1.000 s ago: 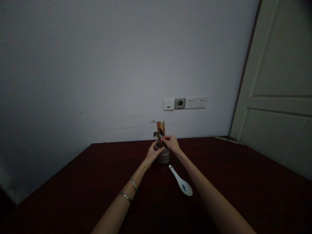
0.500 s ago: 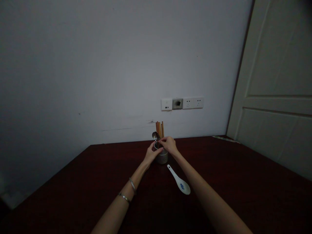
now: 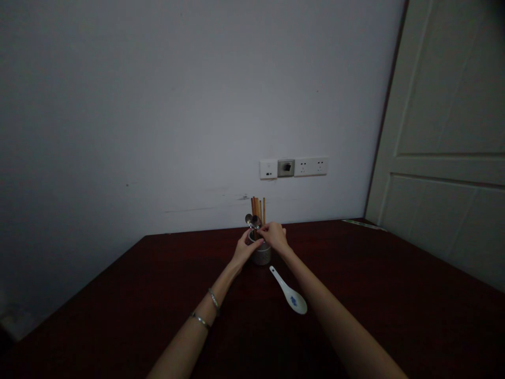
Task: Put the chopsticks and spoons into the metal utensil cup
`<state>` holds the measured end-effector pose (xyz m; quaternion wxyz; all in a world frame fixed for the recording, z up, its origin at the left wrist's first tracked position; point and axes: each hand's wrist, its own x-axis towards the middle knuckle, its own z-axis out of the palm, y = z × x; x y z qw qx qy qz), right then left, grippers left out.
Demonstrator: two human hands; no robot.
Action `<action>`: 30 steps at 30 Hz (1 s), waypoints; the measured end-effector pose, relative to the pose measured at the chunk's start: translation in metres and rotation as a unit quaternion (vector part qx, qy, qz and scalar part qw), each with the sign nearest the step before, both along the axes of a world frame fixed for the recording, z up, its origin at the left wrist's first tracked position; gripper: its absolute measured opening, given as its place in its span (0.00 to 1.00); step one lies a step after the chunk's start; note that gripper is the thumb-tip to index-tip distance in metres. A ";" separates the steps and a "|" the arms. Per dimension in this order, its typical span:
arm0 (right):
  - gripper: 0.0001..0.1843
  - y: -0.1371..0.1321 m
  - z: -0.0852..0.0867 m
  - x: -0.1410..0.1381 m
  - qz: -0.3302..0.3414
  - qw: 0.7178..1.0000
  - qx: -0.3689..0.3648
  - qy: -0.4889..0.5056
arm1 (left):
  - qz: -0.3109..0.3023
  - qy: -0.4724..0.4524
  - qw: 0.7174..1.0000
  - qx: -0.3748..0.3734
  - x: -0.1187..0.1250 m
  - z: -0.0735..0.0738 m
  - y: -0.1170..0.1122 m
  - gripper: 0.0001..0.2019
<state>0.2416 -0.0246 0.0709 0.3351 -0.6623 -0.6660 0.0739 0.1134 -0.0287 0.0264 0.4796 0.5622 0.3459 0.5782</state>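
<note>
A grey utensil holder (image 3: 262, 257) stands upright on the table. Its side is gripped by my left hand (image 3: 243, 249), thumb across the front near the rim. Several wooden chopsticks (image 3: 256, 204) rise out of the holder. Two metal spoons stick up at its left, bowls uppermost: one shiny spoon (image 3: 248, 219) and a darker-looking spoon (image 3: 256, 222). Fingers of my right hand (image 3: 273, 235) pinch the darker spoon just below its bowl, above the rim. Spoon handles are hidden by my hands and the holder. A white soup spoon (image 3: 291, 296) with a blue mark lies nearer me.
The dark red table (image 3: 158, 295) meets a pale wall (image 3: 177, 105) at the back. Wall sockets (image 3: 311, 167) sit above the holder. At right is a white panelled door (image 3: 445, 121), with a thin strip (image 3: 363, 225) lying by the table's back edge.
The metal spoon bowls now show further apart, the darker one turned and shifted slightly right. My hands stay almost in place, and the view has shifted a little.
</note>
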 end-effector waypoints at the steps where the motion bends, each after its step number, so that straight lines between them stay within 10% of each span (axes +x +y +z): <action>1: 0.11 0.000 0.000 0.000 -0.001 1.000 -0.003 -0.003 | 0.001 0.005 1.000 0.000 0.000 0.001 -0.001 0.29; 19: 0.10 -0.002 0.006 0.014 0.009 0.998 0.017 0.052 | -0.012 -0.001 1.000 -0.009 0.000 -0.003 0.003 0.31; 30: 0.12 -0.031 -0.013 0.064 0.170 0.967 0.018 0.189 | -0.018 0.007 1.000 -0.012 0.000 0.004 -0.004 0.30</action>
